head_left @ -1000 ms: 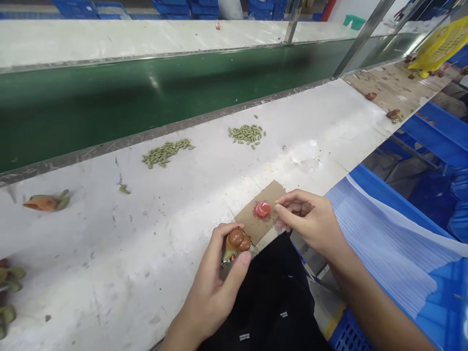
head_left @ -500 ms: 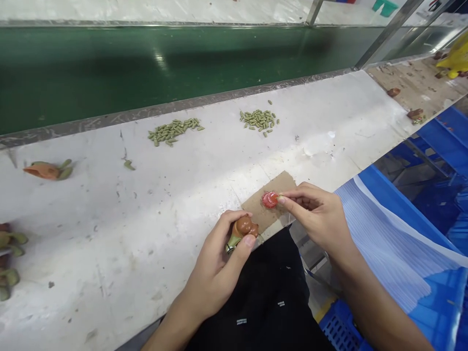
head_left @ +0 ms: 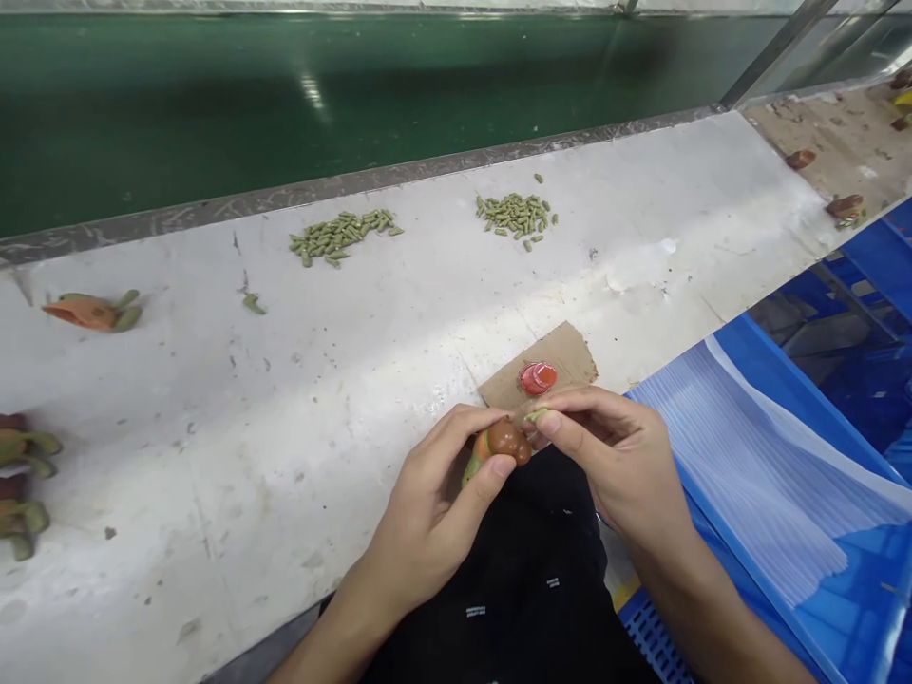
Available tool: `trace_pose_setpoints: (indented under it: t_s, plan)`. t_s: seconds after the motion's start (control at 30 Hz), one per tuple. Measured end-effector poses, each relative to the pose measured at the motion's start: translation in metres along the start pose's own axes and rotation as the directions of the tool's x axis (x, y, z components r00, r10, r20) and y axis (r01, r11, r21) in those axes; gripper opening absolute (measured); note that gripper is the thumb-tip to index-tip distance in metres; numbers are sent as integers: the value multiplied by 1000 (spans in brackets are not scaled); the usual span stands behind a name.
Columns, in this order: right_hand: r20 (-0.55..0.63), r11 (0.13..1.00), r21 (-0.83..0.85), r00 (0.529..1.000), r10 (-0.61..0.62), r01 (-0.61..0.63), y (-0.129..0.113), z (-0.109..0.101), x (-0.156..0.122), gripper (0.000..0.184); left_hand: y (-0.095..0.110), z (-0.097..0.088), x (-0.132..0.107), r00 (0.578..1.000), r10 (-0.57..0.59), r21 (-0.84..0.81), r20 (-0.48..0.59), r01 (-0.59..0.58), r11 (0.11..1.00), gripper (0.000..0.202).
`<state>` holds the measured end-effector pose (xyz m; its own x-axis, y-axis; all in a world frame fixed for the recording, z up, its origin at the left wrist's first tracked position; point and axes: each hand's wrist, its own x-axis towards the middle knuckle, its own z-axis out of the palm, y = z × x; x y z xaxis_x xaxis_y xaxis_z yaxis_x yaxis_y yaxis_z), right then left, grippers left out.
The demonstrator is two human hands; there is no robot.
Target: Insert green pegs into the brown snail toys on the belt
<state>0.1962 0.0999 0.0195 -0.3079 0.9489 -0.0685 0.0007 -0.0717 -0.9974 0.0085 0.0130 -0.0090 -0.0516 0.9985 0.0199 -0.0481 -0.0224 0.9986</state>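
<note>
While gripping a toy point(head_left: 507, 439) in left hand point(head_left: 438, 499), pinched a green bit point(head_left: 536, 415) just right of it in right hand point(head_left: 621, 456).

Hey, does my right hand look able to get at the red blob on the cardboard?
Probably yes: the red blob lies uncovered on the cardboard, just beyond your right hand, though that hand pinches a small green piece.

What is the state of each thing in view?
Left hand: closed around figurine
Right hand: pinching small green piece
Figurine: held, brown bulbs exposed
Cardboard: flat on table
Glossy red piece: resting on cardboard
Green pellets: loose, mostly piled
Orange figure part: lying, hollow opening visible
Foam sheet: spread across blue crate
</note>
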Motion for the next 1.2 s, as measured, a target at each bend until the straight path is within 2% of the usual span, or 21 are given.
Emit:
trace_pose_setpoints:
  t_s: [0.17, 0.53, 0.63, 0.77, 0.87, 0.93, 1.0, 1.07, 1.13, 1.2]
  plan:
    - [5, 1000, 18, 1000, 3, -3, 7, 7, -1, 9, 1, -1, 0, 1000, -6, -9, 10, 6, 1000, 15]
    - [0, 1000, -17, 1000, -21, 21, 5, 11, -1, 13, 1, -1, 1, 1000, -3, 18, 18, 3, 1000, 16]
    - [44, 999, -30, 999, -21, 22, -1, 10, 1, 13, -1, -2, 0, 999, 36, 56, 29, -37, 998, 19]
    - [165, 999, 23, 985, 45, -49, -11, 7, 1, 10, -2, -4, -5, 989, 135, 103, 63, -141, 985, 23]
    - [218, 998, -14, 974, 61, -60, -22, 7, -1, 8, 0, -5, -8, 989, 140, 80, 52, -144, 986, 25]
    - [229, 995, -94, 972, 42, -21, -30, 9, 1, 6, 1, -5, -7, 992, 123, 42, 13, -123, 991, 24]
    - [217, 981, -191, 976, 9, 33, -37, 9, 11, 6, 1, -3, -6, 994, 88, -6, -57, -89, 996, 23]
    - [155, 950, -295, 986, -59, 103, -40, 7, 35, 13, 0, -1, -6, 990, 28, -58, -140, -36, 998, 21]
    - [57, 890, -424, 986, -158, 167, -37, 5, 73, 20, -1, 0, -6, 981, -34, -102, -191, 14, 995, 21]
    - [-30, 783, -598, 971, -237, 173, -30, 3, 119, 22, -1, 2, -8, 976, -74, -131, -205, 48, 990, 24]
